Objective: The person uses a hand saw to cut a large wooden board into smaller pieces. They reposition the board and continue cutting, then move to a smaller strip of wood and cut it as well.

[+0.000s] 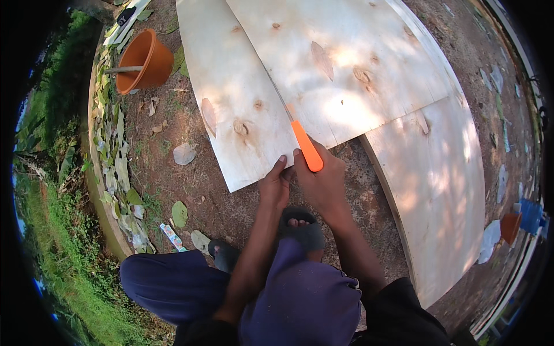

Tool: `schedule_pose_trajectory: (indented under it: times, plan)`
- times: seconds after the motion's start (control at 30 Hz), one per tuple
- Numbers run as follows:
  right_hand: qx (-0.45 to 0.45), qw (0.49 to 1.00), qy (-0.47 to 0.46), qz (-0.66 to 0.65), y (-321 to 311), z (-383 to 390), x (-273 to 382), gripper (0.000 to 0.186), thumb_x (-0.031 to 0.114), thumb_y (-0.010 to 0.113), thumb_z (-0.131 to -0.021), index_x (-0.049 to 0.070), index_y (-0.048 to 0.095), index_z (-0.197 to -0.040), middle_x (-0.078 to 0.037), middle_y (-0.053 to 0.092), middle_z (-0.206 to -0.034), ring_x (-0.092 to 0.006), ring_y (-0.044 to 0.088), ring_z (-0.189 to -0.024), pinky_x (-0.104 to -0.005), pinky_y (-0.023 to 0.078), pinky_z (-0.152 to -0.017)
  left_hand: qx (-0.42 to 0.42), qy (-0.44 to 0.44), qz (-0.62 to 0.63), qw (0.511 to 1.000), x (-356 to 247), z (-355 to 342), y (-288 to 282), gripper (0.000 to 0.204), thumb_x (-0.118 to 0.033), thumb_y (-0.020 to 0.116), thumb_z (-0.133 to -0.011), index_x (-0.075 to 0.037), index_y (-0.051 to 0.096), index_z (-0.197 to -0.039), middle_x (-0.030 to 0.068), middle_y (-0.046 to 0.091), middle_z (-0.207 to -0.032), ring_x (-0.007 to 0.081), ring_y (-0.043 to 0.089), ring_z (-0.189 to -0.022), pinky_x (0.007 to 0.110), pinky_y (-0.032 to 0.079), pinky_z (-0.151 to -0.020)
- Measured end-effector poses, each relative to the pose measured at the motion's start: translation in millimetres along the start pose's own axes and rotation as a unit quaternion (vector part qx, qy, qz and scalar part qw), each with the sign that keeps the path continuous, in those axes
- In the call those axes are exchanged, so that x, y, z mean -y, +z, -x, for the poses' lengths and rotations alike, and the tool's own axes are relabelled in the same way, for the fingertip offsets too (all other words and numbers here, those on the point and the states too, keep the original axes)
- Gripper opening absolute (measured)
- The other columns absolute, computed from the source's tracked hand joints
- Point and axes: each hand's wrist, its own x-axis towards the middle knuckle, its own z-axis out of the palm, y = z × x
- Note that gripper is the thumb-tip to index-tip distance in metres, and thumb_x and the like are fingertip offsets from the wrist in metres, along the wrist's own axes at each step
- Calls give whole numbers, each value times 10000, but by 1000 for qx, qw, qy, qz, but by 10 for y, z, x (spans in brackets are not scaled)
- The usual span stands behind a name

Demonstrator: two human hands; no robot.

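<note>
A pale, knotty wood sheet (340, 63) lies before me, with a long dark slit or seam separating a left strip (231, 109). In line with that seam is an orange-handled cutting tool (307, 145); its thin blade shows almost edge-on, so its kind is unclear. My right hand (323, 179) is closed at the handle, which rests between thumb and forefinger. Close beside it, my left hand (275, 185) pinches the strip's near edge, thumb on top and fingers mostly hidden below.
On the right, another wood panel (433, 190) with a thick edge reaches toward me. An orange bucket (157, 60) with a stick in it tips at the upper left. Leaves litter the dirt; grass (69, 242) grows along the left. A blue container (530, 214) stands far right.
</note>
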Motion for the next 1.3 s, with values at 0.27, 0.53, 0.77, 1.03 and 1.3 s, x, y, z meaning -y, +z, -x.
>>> schedule_pose_trajectory:
  times: [0.27, 0.53, 0.77, 1.03, 1.3]
  plan:
    - [20, 998, 58, 0, -537, 880, 105, 287, 65, 666, -911, -64, 667, -1168, -138, 700, -782, -135, 664, -676, -294, 523, -632, -9, 28, -18, 999, -30, 93, -30, 529, -23, 700, -915, -72, 461, -1384, 85, 616, -1235, 214, 662, -1067, 322, 628, -797]
    - [36, 998, 48, 8, -137, 86, 100, 294, 120, 663, -920, -29, 661, -1173, -178, 685, -769, -229, 695, -684, -350, 535, -635, 13, 26, -13, 999, -29, -17, 8, 531, -10, 689, -918, -78, 455, -1390, 85, 613, -1245, 219, 663, -1065, 336, 631, -793]
    - [54, 994, 73, 58, -580, 923, 82, 368, 191, 642, -947, 9, 635, -1266, -204, 723, -927, -338, 744, -861, -378, 573, -741, -31, 33, -53, 998, -23, 97, -74, 494, -24, 674, -931, -44, 466, -1378, 95, 607, -1250, 232, 646, -1074, 354, 594, -843]
    - [23, 999, 32, -1, -98, 5, 40, 320, 158, 642, -931, -19, 651, -1197, -195, 684, -765, -307, 711, -703, -378, 545, -656, 28, 64, -31, 997, -51, 86, 174, 527, -9, 691, -914, -66, 461, -1385, 89, 618, -1252, 218, 655, -1077, 342, 624, -799]
    - [-9, 1000, 12, -3, -313, 594, -11, 256, 75, 672, -922, -50, 674, -1145, -131, 686, -742, -129, 647, -645, -296, 514, -610, -14, 52, -29, 998, 13, 115, 46, 528, -23, 689, -921, -78, 458, -1392, 79, 617, -1251, 219, 656, -1082, 336, 621, -802]
